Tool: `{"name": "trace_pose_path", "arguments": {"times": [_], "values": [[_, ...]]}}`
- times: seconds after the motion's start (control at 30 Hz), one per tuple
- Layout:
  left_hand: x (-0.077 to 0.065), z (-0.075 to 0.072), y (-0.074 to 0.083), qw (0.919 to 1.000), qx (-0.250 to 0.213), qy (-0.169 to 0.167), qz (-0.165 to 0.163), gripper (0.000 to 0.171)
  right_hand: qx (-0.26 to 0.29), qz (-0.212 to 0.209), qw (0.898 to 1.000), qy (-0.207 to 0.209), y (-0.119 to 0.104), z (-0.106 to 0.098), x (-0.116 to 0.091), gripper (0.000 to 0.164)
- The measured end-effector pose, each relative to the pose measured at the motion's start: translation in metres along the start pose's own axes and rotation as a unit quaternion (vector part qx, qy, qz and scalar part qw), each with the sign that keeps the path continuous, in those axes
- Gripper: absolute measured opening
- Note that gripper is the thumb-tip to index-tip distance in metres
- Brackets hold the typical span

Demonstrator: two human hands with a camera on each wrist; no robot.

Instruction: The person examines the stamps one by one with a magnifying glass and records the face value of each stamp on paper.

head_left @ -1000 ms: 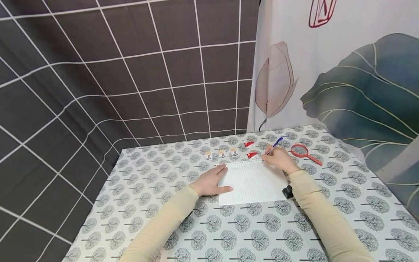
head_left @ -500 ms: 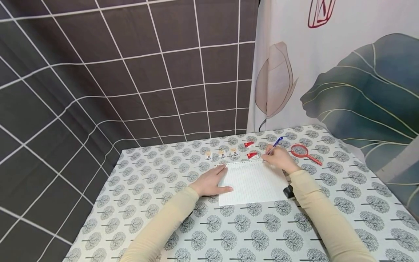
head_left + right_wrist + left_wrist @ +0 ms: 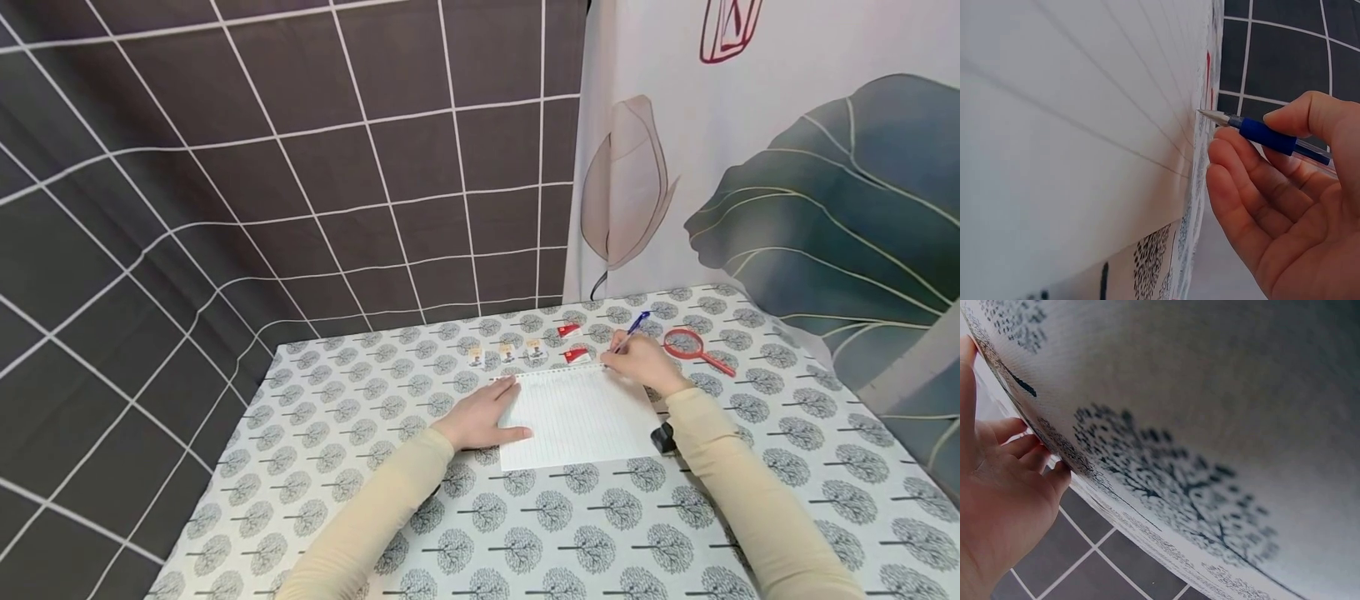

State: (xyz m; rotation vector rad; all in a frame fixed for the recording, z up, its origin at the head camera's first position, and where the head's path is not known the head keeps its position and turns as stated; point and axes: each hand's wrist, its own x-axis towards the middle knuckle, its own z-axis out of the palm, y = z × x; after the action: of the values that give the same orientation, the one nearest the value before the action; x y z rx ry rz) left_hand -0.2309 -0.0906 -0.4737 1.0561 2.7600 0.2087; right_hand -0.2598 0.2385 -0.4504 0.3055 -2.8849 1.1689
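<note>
A lined sheet of paper (image 3: 573, 421) with a perforated far edge lies on the table. My left hand (image 3: 482, 417) rests flat on its left side, thumb spread out over the lines; in the left wrist view the same hand (image 3: 1013, 481) shows its palm and loosely bent fingers against the surface. Near the paper's far right corner, my right hand (image 3: 640, 362) pinches a blue pen (image 3: 637, 323). The right wrist view shows the pen's blue grip (image 3: 1266, 135) between thumb and fingers, its metal tip at the paper's surface. Whether any mark is written there I cannot tell.
Beyond the paper lie two red-and-white pieces (image 3: 576, 356) and several small cards (image 3: 535, 349). A red magnifying glass (image 3: 684, 343) lies right of my right hand. A black object (image 3: 663, 438) sits at my right wrist. Curtains (image 3: 420, 208) stand behind the tree-print tablecloth (image 3: 322, 400).
The whole head view has shifted very slightly. My left hand stays in place on the paper, and my right hand keeps the pen at nearly the same spot.
</note>
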Motion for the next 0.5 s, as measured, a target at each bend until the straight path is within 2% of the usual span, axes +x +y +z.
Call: {"name": "trace_pose_path", "arguments": {"times": [0.3, 0.5], "values": [[0.0008, 0.0005, -0.0006, 1.0, 0.006, -0.001, -0.004, 0.094, 0.005, 0.008, 1.0, -0.019, -0.0024, 0.0031, 0.001, 0.017], [0.001, 0.0011, 0.0001, 1.0, 0.005, -0.001, -0.003, 0.093, -0.015, -0.003, 1.0, 0.001, 0.0002, 0.0019, 0.0011, 0.017]]}}
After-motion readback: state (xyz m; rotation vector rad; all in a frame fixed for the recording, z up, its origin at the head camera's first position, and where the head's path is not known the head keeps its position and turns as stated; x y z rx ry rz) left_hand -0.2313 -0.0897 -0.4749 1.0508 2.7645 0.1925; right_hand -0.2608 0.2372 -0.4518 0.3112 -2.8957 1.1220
